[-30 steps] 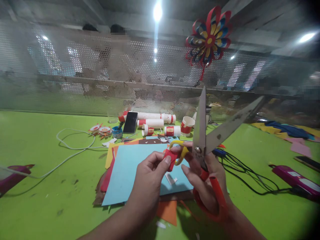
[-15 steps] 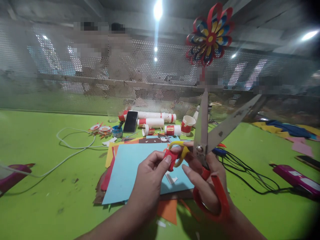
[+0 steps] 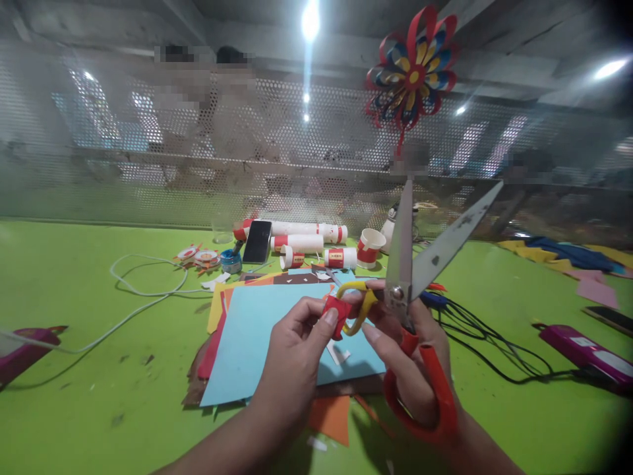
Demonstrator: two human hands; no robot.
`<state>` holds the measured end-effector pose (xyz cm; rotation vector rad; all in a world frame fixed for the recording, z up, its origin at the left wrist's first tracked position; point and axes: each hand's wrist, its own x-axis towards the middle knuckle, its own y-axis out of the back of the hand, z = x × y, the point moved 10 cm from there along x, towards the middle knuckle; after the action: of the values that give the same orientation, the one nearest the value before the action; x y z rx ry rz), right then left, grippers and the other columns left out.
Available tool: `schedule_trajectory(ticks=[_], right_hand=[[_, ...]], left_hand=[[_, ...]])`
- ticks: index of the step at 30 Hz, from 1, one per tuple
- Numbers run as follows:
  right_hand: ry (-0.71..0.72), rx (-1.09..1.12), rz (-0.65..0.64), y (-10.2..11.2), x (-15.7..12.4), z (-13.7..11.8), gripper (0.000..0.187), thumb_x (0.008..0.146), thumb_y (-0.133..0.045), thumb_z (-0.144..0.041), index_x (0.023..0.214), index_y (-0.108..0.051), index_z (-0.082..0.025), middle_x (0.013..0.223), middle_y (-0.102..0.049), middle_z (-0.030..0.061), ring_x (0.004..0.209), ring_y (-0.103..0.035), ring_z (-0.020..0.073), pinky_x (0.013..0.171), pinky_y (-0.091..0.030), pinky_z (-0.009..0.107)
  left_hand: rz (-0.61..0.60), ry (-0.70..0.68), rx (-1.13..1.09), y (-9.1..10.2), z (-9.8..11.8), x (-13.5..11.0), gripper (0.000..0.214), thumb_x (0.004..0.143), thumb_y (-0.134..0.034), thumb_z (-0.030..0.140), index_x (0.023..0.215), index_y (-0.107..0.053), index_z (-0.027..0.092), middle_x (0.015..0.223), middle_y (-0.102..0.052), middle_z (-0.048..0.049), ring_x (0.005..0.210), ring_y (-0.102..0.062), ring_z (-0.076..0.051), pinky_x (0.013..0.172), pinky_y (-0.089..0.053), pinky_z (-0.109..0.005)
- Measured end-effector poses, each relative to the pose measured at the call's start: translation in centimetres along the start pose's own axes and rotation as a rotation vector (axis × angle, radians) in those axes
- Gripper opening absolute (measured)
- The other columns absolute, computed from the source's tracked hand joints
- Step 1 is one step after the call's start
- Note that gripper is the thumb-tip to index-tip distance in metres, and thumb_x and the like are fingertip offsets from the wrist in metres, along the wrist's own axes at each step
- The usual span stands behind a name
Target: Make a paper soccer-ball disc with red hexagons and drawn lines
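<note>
Red piece: a small folded-looking red piece (image 3: 342,310), maybe of paper, is held up over the blue sheet (image 3: 247,343), between the two hands.
Left hand: the left hand (image 3: 297,349) pinches this piece between thumb and fingers — the grasp looks firm.
Right hand: the right hand (image 3: 403,366) has its fingers around the large scissors (image 3: 399,264), with the thumb at the red handle.
Blades: they stand wide apart, pointing up and away from the person, and nothing lies between them. No cut is in progress, as I judge.
Yellow loop: a yellow loop (image 3: 352,285) is beside the red piece, near the right fingers; whether it is a separate tool, I cannot tell.
Already done: the red piece looks cut to a small size. White scraps (image 3: 339,354) on the blue sheet suggest that some cutting is finished.
Made parts: behind the sheets are white tubes (image 3: 304,244) with red bands and a white cup (image 3: 370,251) with red covering, lying or standing on the green table (image 3: 99,356); they look decorated.
Left to do: the red piece is not yet joined to any of these parts. The blue sheet seems mostly whole. How much remains — I cannot say exactly.
</note>
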<state>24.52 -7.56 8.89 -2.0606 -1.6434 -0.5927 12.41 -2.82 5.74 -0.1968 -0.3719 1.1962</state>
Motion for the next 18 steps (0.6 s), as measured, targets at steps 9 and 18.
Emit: schedule_trajectory(ticks=[9,18], right_hand=[[-0.007,-0.207,0.013,0.3,0.1,-0.4,0.022,0.09,-0.06,-0.028,0.112,-0.059,-0.028,0.088,-0.064,-0.0004,0.08,-0.062,0.0137,0.073,-0.053,0.024],[-0.263,-0.238,-0.192,-1.4,-0.7,2.2,0.033,0.092,-0.049,-0.05,0.107,-0.055,-0.021,0.074,-0.055,0.0,0.065,-0.05,0.0137,0.058,-0.043,0.025]], left_hand=[[0.049,0.009,0.075,0.8,0.1,0.1,0.023,0.086,-0.062,0.037,0.075,-0.059,0.017,0.069,-0.056,0.002,0.068,-0.048,-0.012,0.069,-0.04,-0.024],[0.188,0.015,-0.111,2.6,0.7,0.6,0.021,0.076,-0.072,0.034,0.072,-0.061,0.016,0.07,-0.06,0.0002,0.068,-0.052,-0.012,0.069,-0.041,-0.025]])
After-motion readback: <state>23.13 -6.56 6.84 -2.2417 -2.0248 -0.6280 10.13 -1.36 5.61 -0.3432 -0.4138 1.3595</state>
